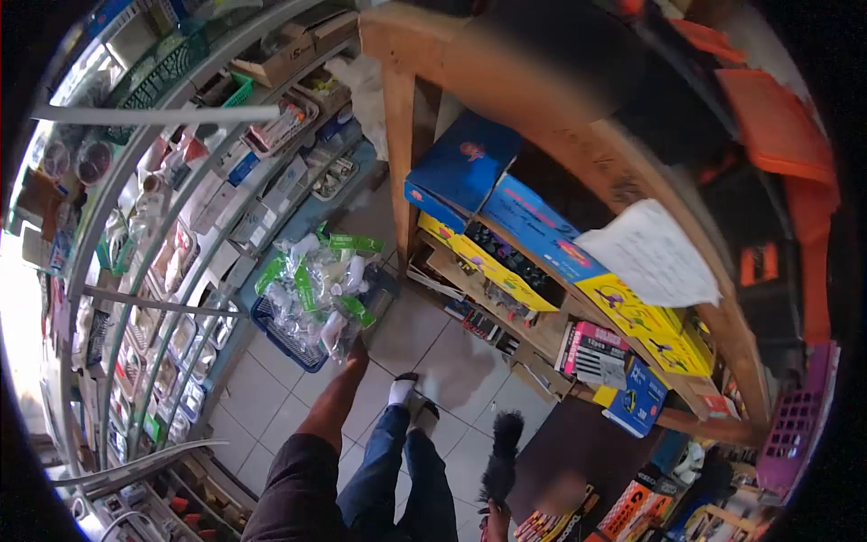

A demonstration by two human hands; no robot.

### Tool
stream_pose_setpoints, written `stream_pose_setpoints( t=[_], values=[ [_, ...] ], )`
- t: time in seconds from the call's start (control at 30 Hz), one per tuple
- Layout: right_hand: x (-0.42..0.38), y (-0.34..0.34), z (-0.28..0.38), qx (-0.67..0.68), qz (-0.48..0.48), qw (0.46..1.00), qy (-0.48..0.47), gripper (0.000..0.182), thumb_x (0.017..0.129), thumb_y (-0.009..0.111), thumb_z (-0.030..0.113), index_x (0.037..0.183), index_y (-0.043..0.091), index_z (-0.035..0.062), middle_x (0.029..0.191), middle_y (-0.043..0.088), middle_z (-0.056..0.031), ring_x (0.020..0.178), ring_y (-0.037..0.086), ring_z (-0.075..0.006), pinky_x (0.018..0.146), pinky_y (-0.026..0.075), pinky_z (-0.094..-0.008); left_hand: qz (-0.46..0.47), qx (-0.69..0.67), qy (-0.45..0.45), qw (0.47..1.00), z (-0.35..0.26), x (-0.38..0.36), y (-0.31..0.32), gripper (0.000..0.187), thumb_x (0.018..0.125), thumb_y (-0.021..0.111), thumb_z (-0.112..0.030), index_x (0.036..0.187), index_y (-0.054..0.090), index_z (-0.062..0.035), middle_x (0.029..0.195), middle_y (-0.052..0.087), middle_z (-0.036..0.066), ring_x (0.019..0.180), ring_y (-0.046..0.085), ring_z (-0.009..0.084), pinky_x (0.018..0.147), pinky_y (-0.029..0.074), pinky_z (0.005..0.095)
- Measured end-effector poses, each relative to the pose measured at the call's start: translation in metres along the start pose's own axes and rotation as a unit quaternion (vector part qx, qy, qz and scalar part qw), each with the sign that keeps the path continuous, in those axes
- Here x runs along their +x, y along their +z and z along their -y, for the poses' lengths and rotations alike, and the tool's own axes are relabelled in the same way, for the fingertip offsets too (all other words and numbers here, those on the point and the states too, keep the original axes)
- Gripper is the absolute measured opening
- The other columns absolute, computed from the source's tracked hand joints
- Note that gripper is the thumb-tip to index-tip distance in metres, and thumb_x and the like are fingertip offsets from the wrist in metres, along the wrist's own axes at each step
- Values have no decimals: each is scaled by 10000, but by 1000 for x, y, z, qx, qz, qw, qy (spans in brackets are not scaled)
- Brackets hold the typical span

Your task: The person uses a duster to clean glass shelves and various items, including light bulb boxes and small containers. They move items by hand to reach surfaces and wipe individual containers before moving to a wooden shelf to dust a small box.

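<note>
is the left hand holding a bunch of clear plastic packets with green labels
Yes, the left hand reaches up and grips a hanging bunch of clear packets with green labels, in front of the blue basket.

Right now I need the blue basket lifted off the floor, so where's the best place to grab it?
Probably the near rim of the blue basket, reached from above: it sits flat on the tiles and packets held by the left hand cover its top.

Packets (316, 289) above basket (287, 339), racks (163, 271) left, box shelves (542, 271) right.
</note>
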State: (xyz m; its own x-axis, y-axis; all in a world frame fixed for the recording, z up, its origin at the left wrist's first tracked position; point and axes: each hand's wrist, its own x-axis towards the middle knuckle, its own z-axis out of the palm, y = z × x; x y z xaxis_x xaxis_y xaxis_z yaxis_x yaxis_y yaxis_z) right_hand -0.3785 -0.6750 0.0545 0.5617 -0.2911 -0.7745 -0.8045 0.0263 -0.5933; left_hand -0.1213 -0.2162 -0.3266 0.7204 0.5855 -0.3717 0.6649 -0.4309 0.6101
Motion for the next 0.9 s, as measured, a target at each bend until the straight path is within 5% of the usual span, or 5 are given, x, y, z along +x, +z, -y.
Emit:
stream_pose_setpoints(
  t=[0.03,0.07,0.3,0.5,0.9],
  values=[
    [9,-5,-4,-27,4,1000,-4,252,936,564,329,963,685,109,657,597,-27,332,359,-73,326,276,-250,45,413,139,899,13,13,3,605,862,578,-255,1419,391,-114,1385,469,149,1258,441,344,1093,278,421],
    [14,-10,-5,-53,8,999,-7,295,935,554,366,1001,687,111,670,599,-41,330,378,-87,331,291,-252,87,741,255,616,16,19,4,624,889,560,-262,1449,334,-102,1412,435,147,1306,396,317,1115,251,362],
    [28,3,31,-62,-10,989,137,404,909,628,311,1112,480,-5,636,623,-120,310,402,-115,319,318,-263,65,909,247,330,4,1,-22,642,869,556,-120,1450,293,-55,1487,290,124,1387,214,320,1142,150,468],
    [24,9,44,-103,71,985,121,309,930,581,320,1060,509,49,661,610,-102,330,423,-107,326,343,-256,43,934,189,299,-6,-15,-34,600,913,396,-141,1490,235,-101,1551,161,62,1430,88,302,1156,30,527],
    [13,13,46,-99,45,987,118,291,925,572,309,1023,501,43,656,592,-95,347,433,-108,331,345,-257,19,846,147,-511,22,-32,-7,554,968,415,-274,1464,280,-68,1501,269,52,1373,235,233,1136,150,388]
  ],
)
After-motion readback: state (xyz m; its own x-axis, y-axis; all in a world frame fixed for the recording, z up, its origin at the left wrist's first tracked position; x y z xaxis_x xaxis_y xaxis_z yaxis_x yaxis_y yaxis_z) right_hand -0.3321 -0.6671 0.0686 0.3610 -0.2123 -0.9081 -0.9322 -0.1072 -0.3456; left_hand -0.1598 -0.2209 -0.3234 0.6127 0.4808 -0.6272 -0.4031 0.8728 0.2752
